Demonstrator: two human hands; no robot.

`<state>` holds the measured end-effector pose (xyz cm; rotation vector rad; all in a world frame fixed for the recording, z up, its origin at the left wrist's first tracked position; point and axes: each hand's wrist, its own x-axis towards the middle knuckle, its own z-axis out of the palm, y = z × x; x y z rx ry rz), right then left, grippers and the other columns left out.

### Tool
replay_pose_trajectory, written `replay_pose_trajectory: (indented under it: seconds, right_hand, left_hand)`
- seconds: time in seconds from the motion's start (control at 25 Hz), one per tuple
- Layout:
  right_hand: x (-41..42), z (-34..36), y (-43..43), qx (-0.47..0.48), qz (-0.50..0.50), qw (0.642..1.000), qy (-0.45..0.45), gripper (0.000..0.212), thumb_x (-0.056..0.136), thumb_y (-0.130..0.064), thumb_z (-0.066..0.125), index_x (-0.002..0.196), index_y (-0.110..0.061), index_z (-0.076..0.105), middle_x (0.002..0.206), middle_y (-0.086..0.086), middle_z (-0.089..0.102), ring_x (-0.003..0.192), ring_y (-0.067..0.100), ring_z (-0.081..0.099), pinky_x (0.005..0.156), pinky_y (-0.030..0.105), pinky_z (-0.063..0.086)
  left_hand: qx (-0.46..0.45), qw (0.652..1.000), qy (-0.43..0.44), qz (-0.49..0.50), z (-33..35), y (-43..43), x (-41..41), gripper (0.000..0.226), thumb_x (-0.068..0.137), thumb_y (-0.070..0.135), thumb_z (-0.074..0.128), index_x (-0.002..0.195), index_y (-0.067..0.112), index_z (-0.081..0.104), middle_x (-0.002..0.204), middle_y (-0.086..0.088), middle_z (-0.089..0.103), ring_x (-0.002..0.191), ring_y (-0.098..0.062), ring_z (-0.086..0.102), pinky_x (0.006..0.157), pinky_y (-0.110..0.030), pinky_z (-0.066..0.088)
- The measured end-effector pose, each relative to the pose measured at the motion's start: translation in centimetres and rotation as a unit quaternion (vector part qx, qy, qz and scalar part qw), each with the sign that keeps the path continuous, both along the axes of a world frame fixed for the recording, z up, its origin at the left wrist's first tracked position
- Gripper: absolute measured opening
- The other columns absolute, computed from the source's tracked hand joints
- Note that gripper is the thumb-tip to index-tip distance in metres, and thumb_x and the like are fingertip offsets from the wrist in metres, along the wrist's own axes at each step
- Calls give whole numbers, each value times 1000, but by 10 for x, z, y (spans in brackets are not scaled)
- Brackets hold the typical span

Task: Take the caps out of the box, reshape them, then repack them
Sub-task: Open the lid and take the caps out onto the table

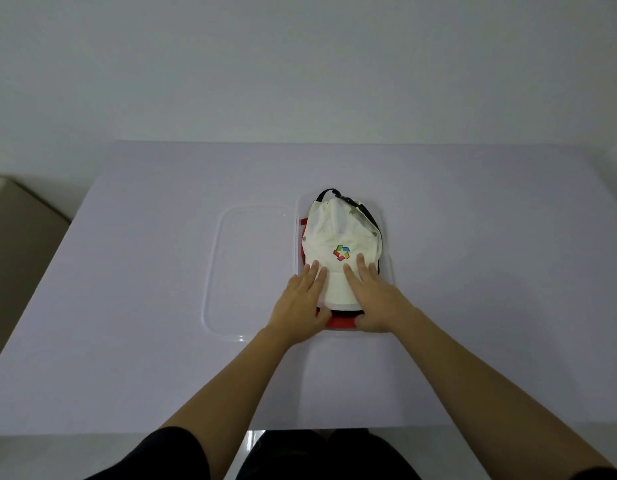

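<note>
A clear box point(389, 268) sits near the middle of the counter point(144, 341), with its lid point(248, 271) flat just beside its left side. A white cap point(334, 233) lies on top in the box, over a red cap point(341, 322) whose brim shows at the near end. The left hand point(298, 303) and right hand point(374, 299) rest on the white brim, fingers straight and flat, gripping nothing, thumbs by the red brim.
</note>
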<state>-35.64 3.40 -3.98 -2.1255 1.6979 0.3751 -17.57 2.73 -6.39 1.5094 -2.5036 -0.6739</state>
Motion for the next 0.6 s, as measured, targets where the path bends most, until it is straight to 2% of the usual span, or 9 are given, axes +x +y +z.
replay_pose_trajectory:
  seconds: [0.12, 0.2, 0.24, 0.32, 0.36, 0.4, 0.44, 0.48, 0.6]
  right_hand:
    - [4, 3, 2, -9, -7, 1000, -16, 85, 86, -18, 48, 149, -15, -9, 157, 16, -17, 142, 36, 13, 95, 41, 44]
    - [1, 8, 1, -66, -15, 997, -22, 74, 91, -16, 42, 150, -12, -3, 159, 16, -2, 138, 35, 25, 98, 41, 41]
    - [-4, 11, 0, -108, -25, 993, -37, 71, 90, -12, 43, 150, -9, 4, 158, 15, 9, 133, 34, 35, 96, 41, 43]
    - [-15, 16, -5, -217, -41, 971, -90, 72, 79, 1, 57, 144, -2, 28, 148, 18, 38, 112, 36, 57, 75, 40, 54]
    - [-22, 19, -8, -268, -46, 956, -111, 72, 70, 6, 65, 137, 1, 41, 138, 19, 51, 100, 36, 64, 62, 38, 57]
    - [-28, 23, -12, -313, -51, 940, -128, 70, 65, 9, 69, 131, 2, 49, 131, 19, 57, 93, 35, 67, 54, 35, 56]
    - [-35, 29, -17, -350, -53, 924, -147, 65, 66, 9, 68, 129, 2, 52, 128, 18, 59, 95, 34, 67, 54, 33, 57]
    - [-42, 39, -23, -388, -50, 905, -165, 58, 72, 7, 61, 129, 2, 52, 129, 18, 59, 101, 33, 65, 60, 32, 58]
    - [-74, 61, -45, -470, -62, 858, -199, 50, 83, 0, 39, 131, 3, 48, 135, 20, 53, 121, 32, 51, 89, 29, 49]
  left_hand:
    - [-2, 997, -70, -38, 1, -2, -5, 80, 86, 37, 45, 151, 13, 3, 160, -11, 0, 147, -28, 0, 118, -39, 2]
    - [-2, 996, -77, -33, 8, -5, -12, 74, 89, 27, 45, 150, 9, 7, 159, -15, 6, 146, -34, 7, 117, -43, 11]
    - [-6, 998, -53, -17, 14, -7, -16, 66, 91, 17, 45, 148, 5, 15, 156, -19, 15, 143, -39, 17, 115, -46, 22]
    - [-69, 998, 3, 3, 27, -12, -29, 52, 87, 0, 41, 139, -1, 39, 142, -25, 43, 127, -48, 43, 95, -53, 48]
    - [-107, 994, 16, 9, 34, -15, -34, 49, 84, -1, 38, 132, -2, 48, 133, -25, 53, 118, -49, 53, 83, -52, 55]
    - [-158, 987, 20, 10, 41, -18, -38, 48, 83, 1, 35, 128, -1, 53, 127, -25, 59, 112, -48, 57, 78, -51, 57]
    - [-201, 979, 24, 7, 50, -22, -45, 47, 83, 2, 34, 126, -1, 53, 125, -25, 60, 111, -47, 58, 78, -50, 56]
    - [-247, 968, 34, 10, 59, -26, -54, 46, 85, 3, 35, 127, -1, 51, 125, -25, 60, 113, -47, 57, 82, -49, 54]
    - [-313, 946, 79, 25, 82, -45, -94, 45, 88, 3, 40, 133, 1, 40, 133, -27, 52, 124, -47, 46, 96, -47, 44]
